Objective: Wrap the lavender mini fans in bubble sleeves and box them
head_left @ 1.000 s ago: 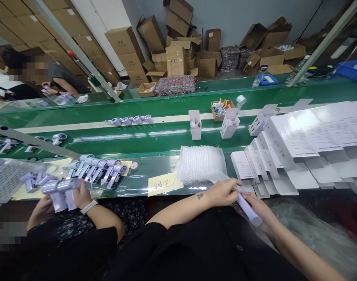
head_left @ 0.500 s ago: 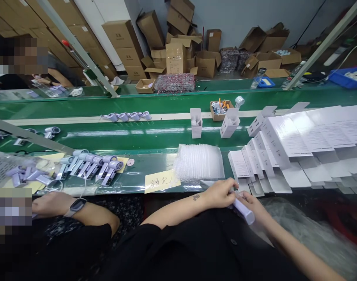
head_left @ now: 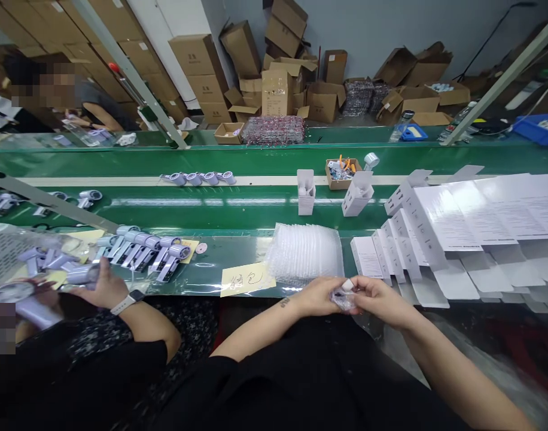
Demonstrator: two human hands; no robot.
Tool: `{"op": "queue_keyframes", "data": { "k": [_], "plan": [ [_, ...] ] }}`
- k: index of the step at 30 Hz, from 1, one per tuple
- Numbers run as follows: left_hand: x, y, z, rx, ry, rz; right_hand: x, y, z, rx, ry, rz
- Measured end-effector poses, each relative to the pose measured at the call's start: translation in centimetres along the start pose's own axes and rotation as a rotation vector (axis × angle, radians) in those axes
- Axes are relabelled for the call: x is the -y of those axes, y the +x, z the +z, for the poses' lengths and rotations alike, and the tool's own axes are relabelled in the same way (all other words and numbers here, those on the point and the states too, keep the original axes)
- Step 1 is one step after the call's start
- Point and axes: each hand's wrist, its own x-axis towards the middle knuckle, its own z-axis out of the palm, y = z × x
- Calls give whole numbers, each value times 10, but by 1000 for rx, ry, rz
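clear-wrapped item [head_left: 343, 301], one, small, white cap-like piece [head_left: 347, 285] at its top; located in front of the wearer's body, at the near edge of the green bench [head_left: 204, 274], held between both hands. left hand [head_left: 324, 296]: fingers closed on the item from its left side. right hand [head_left: 376, 298]: fingertips pinching the same item from its right side; exact finger placement partly hidden. co-worker's hand [head_left: 104, 290], at left, pale watch strap on the wrist, around a lilac device [head_left: 82, 275]. yellow paper [head_left: 247, 280], handwritten, lying near the bench edge. bubble-wrap bags [head_left: 307, 251], one overlapping stack, just beyond the left hand. lilac devices [head_left: 143, 246], a slanted row, on the bench at left. white boxes [head_left: 451, 218], many, flaps out, ranked at right. open white cartons [head_left: 306, 200], two, upright, well apart from the hands. brown tray [head_left: 343, 185], small parts and orange-handled tool inside. lilac devices, second lot [head_left: 202, 179], four in line on a pale strip. cardboard boxes [head_left: 276, 93], piled loosely against the wall
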Motion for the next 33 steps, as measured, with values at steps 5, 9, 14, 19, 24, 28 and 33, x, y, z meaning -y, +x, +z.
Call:
{"op": "queue_keyframes", "data": {
  "k": [5,9,14,19,24,28,33],
  "plan": [
    [37,-5,7,-420,-280,-381,-48,50,-45,-230,-1004,-35],
    [47,-28,-36,-714,-678,-458,-97,90,-52,-340,-1298,-44],
    [76,-77,-123,-852,-804,-459,-103,105,-50,-285,-1476,-189],
    [108,-121,-192,-1038,-1057,-425,-39,103,-47,-348,-1703,-337],
    [96,-152,-226,-1269,-1155,-286,48,109,-34,-836,-1538,-394],
    [71,-123,-191,-1338,-1231,-226,90,146,-11,-825,-1260,-697],
    [59,-83,-178,-1374,-1299,-108,111,240,32,-479,-1287,-640]
  ]
}}
